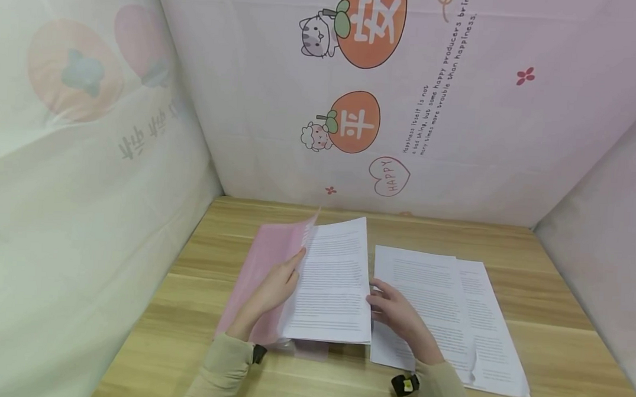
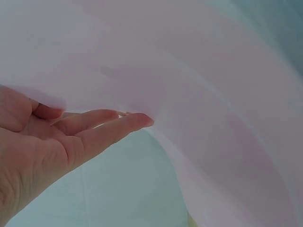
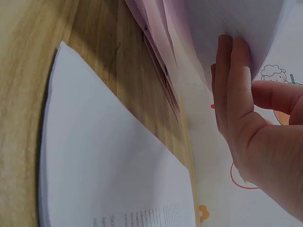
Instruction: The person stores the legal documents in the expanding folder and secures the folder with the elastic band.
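Observation:
A pink folder [image 1: 276, 250] lies at the left of the table, with a stack of printed sheets [image 1: 335, 282] raised at its right side. My left hand [image 1: 277, 288] rests against the folder's pink cover near the sheets' left edge. In the left wrist view, its nearly straight fingers [image 2: 113, 130] touch the pink plastic [image 2: 199, 123]. At the stack's right edge, my right hand [image 1: 395, 311] pinches the sheets. The right wrist view has its fingers [image 3: 239, 90] along one face of the paper [image 3: 236, 19] and the thumb at the edge.
More printed sheets [image 1: 421, 286] lie on the wooden table [image 1: 547, 327] to the right, partly under my right forearm; one lower corner is creased. A patterned cloth wall [image 1: 277, 161] stands behind the table, with pale cloth [image 1: 83, 212] on the left side.

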A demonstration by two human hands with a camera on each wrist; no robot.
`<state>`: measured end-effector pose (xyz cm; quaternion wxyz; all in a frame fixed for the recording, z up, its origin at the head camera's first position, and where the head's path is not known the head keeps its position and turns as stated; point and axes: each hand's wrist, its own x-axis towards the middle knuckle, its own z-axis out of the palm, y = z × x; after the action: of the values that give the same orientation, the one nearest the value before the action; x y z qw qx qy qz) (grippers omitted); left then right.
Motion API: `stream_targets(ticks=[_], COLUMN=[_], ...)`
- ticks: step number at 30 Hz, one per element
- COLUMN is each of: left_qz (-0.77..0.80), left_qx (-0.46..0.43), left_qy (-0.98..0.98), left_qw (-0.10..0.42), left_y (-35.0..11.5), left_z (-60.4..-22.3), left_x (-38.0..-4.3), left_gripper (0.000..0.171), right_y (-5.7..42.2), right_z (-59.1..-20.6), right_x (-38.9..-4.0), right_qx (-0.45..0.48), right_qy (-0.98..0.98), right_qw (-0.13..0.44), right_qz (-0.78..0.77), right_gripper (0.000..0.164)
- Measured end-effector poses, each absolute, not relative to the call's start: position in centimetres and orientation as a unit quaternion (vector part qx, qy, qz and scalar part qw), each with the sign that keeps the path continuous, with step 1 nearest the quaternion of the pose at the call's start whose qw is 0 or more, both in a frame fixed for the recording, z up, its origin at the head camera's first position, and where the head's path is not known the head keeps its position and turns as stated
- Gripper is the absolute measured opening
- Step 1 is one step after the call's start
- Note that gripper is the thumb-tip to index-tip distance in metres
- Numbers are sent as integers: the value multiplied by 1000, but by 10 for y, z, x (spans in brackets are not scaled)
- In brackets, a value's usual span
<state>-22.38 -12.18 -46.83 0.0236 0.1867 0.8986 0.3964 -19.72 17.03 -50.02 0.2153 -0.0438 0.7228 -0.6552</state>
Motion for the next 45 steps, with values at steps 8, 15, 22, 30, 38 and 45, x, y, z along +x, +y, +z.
stream_targets(ticks=[8, 15, 22, 30, 38, 45], left_qz=[391, 394, 393, 387, 387, 388], left_qx=[192, 187, 183, 191, 195, 197], left_qy=[900, 900, 901, 902, 901, 900], left_qw=[9, 21, 25, 22, 19, 10], left_y=[-122, -123, -123, -121, -119, -119], left_z=[-470, -469, -470, -470, -471, -472], left_x=[-223, -223, -223, -224, -223, -224], left_gripper=[56, 56, 56, 56, 55, 55], right_y=[162, 158, 154, 148, 140, 139], right_z=[-498, -499, -501, -498, -502, -504], right_x=[-198, -196, -195, -196, -198, -197], right_qx=[-60, -26, 5, -21, -40, -13], right_qy=[724, 760, 778, 766, 751, 747], right_qw=[218, 185, 140, 139, 147, 136], right_qz=[-652, -622, -612, -627, -642, -651], right_gripper=[60, 59, 59, 57, 59, 63])
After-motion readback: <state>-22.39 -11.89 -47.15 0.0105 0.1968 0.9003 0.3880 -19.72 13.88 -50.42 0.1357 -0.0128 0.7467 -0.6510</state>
